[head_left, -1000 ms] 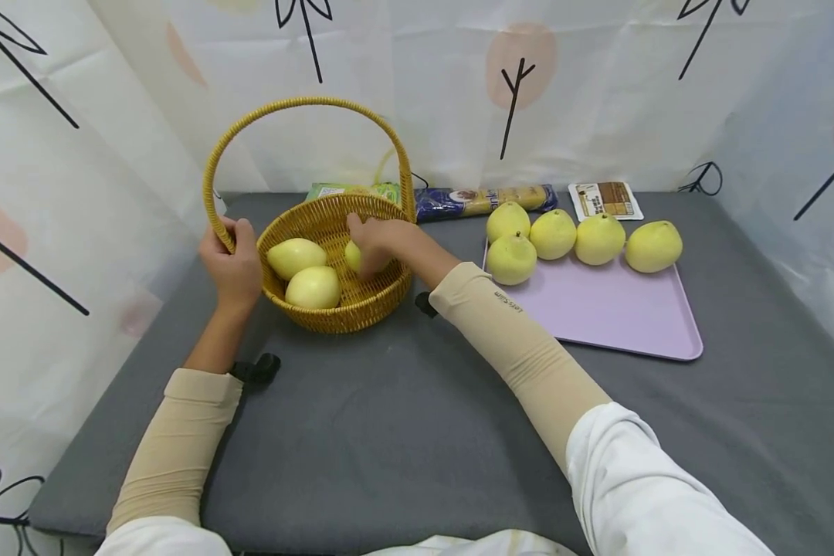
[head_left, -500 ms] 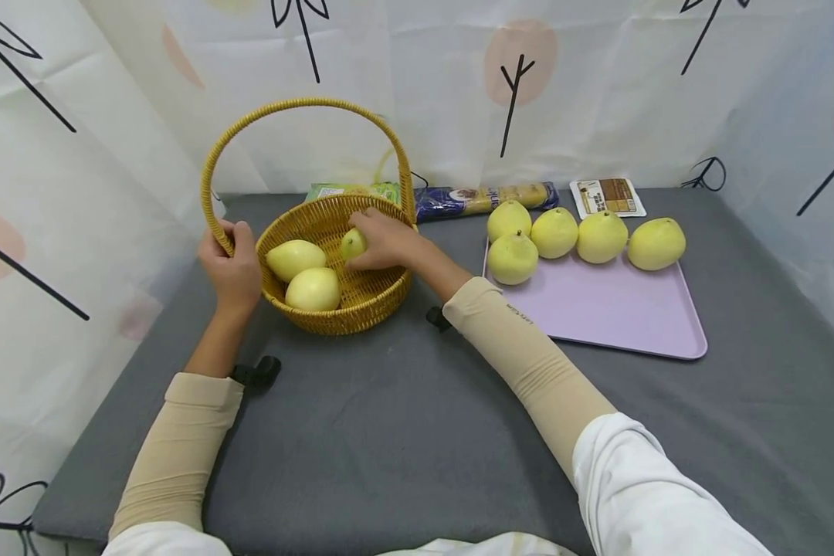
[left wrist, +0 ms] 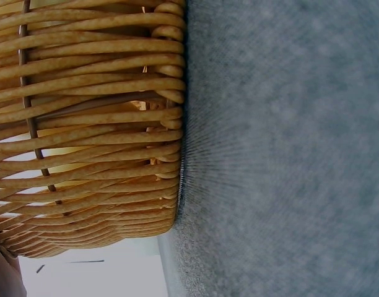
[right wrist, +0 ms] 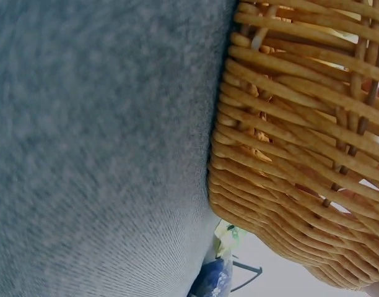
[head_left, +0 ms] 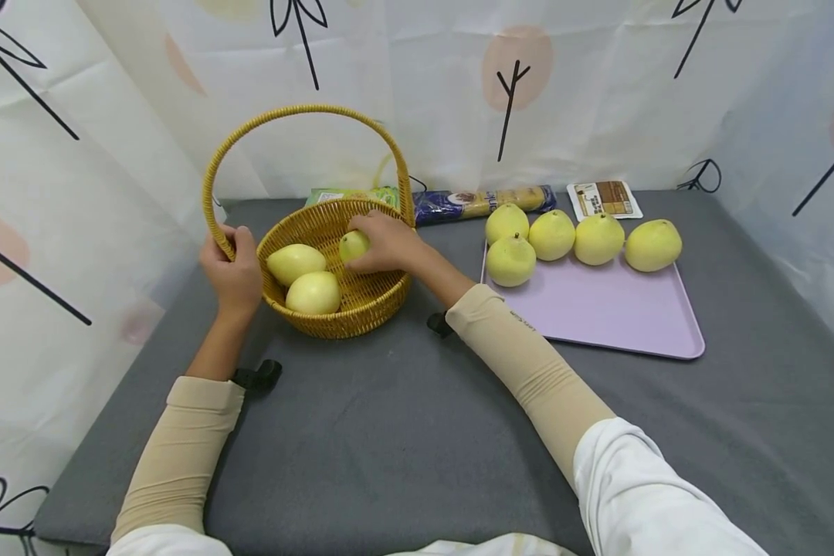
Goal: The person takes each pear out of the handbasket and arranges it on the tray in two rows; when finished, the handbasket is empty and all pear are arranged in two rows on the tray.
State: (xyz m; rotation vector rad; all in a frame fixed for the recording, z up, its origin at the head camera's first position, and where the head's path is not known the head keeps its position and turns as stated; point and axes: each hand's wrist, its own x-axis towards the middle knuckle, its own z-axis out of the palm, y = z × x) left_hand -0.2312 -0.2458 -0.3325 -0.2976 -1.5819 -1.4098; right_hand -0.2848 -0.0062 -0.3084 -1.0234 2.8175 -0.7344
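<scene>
A golden wicker basket stands on the grey table, left of the middle. My left hand grips the low left end of its arched handle. Inside the bowl, my right hand has its fingers around a yellow-green pomelo, whose left side shows past the fingertips. Two paler pomelos, one behind and one in front, lie in the left of the basket. Both wrist views are mostly filled by the woven basket wall and table cloth.
On the right is a lilac tray with several pomelos along its back. Behind stand a green packet, a long blue-and-yellow packet and a brown-and-white packet. A patterned white curtain backs the table.
My right hand has turned and shifted slightly right over the basket, uncovering more of the pomelo it holds. My left hand has stayed on the handle.
</scene>
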